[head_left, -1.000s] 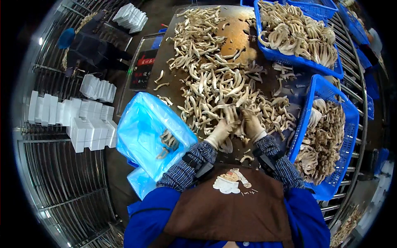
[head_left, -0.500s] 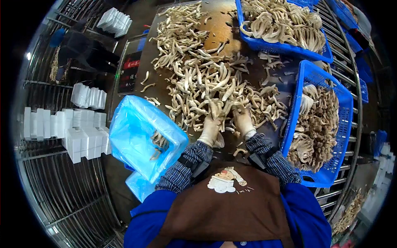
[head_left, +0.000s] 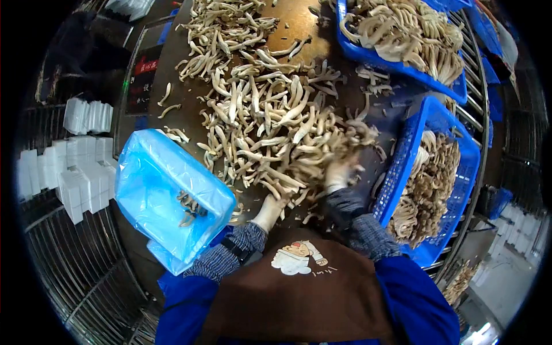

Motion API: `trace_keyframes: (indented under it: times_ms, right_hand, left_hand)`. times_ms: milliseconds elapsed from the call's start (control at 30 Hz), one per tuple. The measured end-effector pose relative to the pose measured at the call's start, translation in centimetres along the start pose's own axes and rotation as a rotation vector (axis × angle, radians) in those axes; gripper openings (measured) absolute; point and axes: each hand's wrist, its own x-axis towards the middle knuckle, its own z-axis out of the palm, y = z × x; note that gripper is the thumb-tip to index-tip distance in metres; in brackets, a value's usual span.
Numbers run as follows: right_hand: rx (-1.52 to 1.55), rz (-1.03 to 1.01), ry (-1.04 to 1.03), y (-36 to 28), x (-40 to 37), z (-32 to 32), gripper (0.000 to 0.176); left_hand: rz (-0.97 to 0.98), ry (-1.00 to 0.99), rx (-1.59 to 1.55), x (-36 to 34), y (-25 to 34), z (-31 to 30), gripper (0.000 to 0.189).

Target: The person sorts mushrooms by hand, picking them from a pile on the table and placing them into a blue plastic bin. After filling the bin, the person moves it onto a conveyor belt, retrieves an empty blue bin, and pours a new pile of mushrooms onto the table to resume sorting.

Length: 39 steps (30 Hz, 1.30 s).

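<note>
Loose mushrooms (head_left: pixel 259 109) lie in a large pile on a metal table. My left hand (head_left: pixel 269 211), in a pale glove, is at the pile's near edge, its fingers hidden under mushrooms. At the pile's near right side, my gloved right hand (head_left: pixel 340 171) is blurred among the mushrooms; what it holds cannot be made out. Left of the pile is a container lined with a blue plastic bag (head_left: pixel 146 198), with a few mushrooms inside. To the right, a blue basket (head_left: pixel 386 192) holds clustered mushrooms.
Another blue basket (head_left: pixel 368 56) of mushrooms is at the upper right, beside a roller conveyor (head_left: pixel 474 112). White boxes (head_left: pixel 86 187) are stacked at the left. A dark printed sign (head_left: pixel 138 92) is at the table's left edge.
My hands have moved apart, the left one toward me and leftward, the right one now blurred. The camera view has shifted and tilted, and mushrooms near my hands have been moved.
</note>
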Motion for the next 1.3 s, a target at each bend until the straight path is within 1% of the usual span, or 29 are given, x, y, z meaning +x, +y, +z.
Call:
trace_keyframes:
  times_ms: [33, 100, 133, 200, 267, 300, 333, 367, 400, 433, 500, 533, 600, 667, 733, 767, 800, 833, 867, 900, 933, 967, 1000, 1100, 1167, 1200, 1233, 1267, 1300]
  right_hand:
    - [0.053, -0.007, -0.069, -3.6, -1.8, 0.5, 0.069]
    - [0.048, -0.017, -0.143, -10.0, -4.1, 2.0, 0.068]
    - [0.079, -0.080, -0.105, -10.5, -2.9, 4.6, 0.070]
    - [0.155, -0.141, -0.133, -13.6, 1.1, 7.3, 0.074]
    - [0.091, -0.151, -0.338, -18.9, 5.4, 7.7, 0.076]
    - [0.029, -0.386, -0.318, -18.2, 9.3, 11.8, 0.076]
    - [0.034, -0.413, -0.378, -19.4, 10.9, 11.7, 0.076]
    - [0.041, -0.439, -0.438, -20.6, 12.6, 11.6, 0.076]
    - [0.121, -0.258, -0.584, -25.2, 12.9, 6.9, 0.077]
    - [0.161, -0.294, -0.523, -25.9, 13.4, 5.4, 0.072]
    - [0.346, -0.343, -0.317, -23.5, 15.1, 5.1, 0.059]
    - [0.287, -0.265, -0.231, -22.3, 15.4, 3.3, 0.055]
    - [0.144, -0.225, 0.078, -17.0, 15.2, 0.3, 0.062]
    - [-0.026, -0.082, 0.267, -11.4, 13.3, -2.7, 0.074]
    - [-0.102, 0.049, 0.262, -7.2, 11.9, -4.0, 0.078]
    - [-0.094, 0.045, 0.267, -6.9, 11.9, -3.2, 0.078]
    - [0.087, 0.087, 0.171, -7.0, 12.1, -2.4, 0.072]
    - [0.267, 0.129, 0.073, -7.2, 12.2, -1.6, 0.067]
    - [0.453, 0.162, -0.022, -7.7, 12.7, -0.5, 0.062]
    - [0.364, 0.277, -0.236, -8.7, 13.8, 1.2, 0.058]
    - [0.378, 0.153, -0.408, -10.9, 13.3, 1.6, 0.061]
    - [0.406, 0.028, -0.576, -13.1, 12.8, 1.9, 0.063]
    - [0.509, -0.076, -0.584, -12.7, 12.9, 4.1, 0.065]
    - [0.502, -0.050, -0.722, -18.5, 8.9, -3.2, 0.057]
    - [0.627, -0.159, -0.672, -17.8, 7.1, -7.2, 0.051]
    - [0.743, -0.265, -0.625, -16.7, 6.2, -9.5, 0.045]
    - [0.664, -0.334, -0.497, -15.9, 5.0, -12.6, 0.041]
    - [0.581, -0.402, -0.368, -14.4, 3.8, -15.7, 0.037]
    - [0.632, -0.331, -0.283, -12.0, 3.0, -18.1, 0.036]
  left_hand:
    - [0.088, 0.036, -0.218, -0.2, 4.0, 1.9, 0.019]
    - [0.074, 0.098, -0.324, 4.9, 5.8, 1.6, 0.033]
    - [-0.187, 0.230, -0.218, 6.2, 9.3, 1.3, 0.036]
    - [-0.110, 0.212, -0.342, 7.7, 14.5, 0.3, 0.036]
    - [-0.020, 0.195, -0.534, 12.7, 16.8, -1.8, 0.028]
    - [-0.062, 0.202, -0.543, 14.0, 19.6, -2.4, 0.028]
    - [0.047, 0.042, -0.188, 19.0, 18.9, -6.7, 0.039]
    - [-0.052, 0.370, -0.304, 11.2, 28.5, -0.8, 0.026]
    - [0.108, 0.166, -0.440, 17.6, 25.3, -5.0, 0.027]
    - [0.231, 0.145, -0.108, 16.3, 27.3, -5.0, 0.028]
    - [0.135, 0.003, -0.249, 13.2, 31.5, -5.0, 0.032]
    - [0.344, -0.134, -0.344, 15.2, 29.8, -5.5, 0.038]
    - [0.363, 0.192, 0.256, 11.5, 29.8, -2.6, 0.055]
    - [0.586, 0.373, 0.729, 9.5, 24.0, -0.3, 0.073]
    - [0.695, 0.189, 1.270, 5.5, 19.1, 3.2, 0.074]
    - [0.771, -0.120, 1.403, 3.8, 18.8, 5.0, 0.072]
    - [0.793, -0.519, 1.478, 2.6, 18.4, 6.7, 0.070]
    - [1.057, -0.677, 1.600, 3.0, 14.0, 7.3, 0.069]
    - [1.103, -0.908, 1.581, 4.2, 8.9, 6.6, 0.068]
    - [1.231, -0.974, 1.593, 4.4, 6.9, 6.2, 0.052]
    - [1.375, -0.922, 1.667, 4.5, 6.6, 6.6, 0.044]
    - [1.361, -0.859, 1.613, 5.0, 5.9, 7.1, 0.042]
    - [1.346, -0.797, 1.557, 5.5, 5.3, 7.1, 0.041]
    - [1.133, -0.499, 1.832, 8.0, 8.9, 6.0, 0.043]
    - [1.001, -0.040, 2.200, 9.9, 13.5, 4.9, 0.044]
    - [0.771, -0.072, 1.939, 10.7, 17.0, 3.8, 0.045]
    - [1.128, 0.112, 1.887, 10.0, 20.7, 2.4, 0.042]
    - [1.235, 0.086, 1.777, 9.2, 23.7, 1.3, 0.044]
    - [1.035, 0.005, 1.862, 8.4, 26.0, 0.3, 0.052]
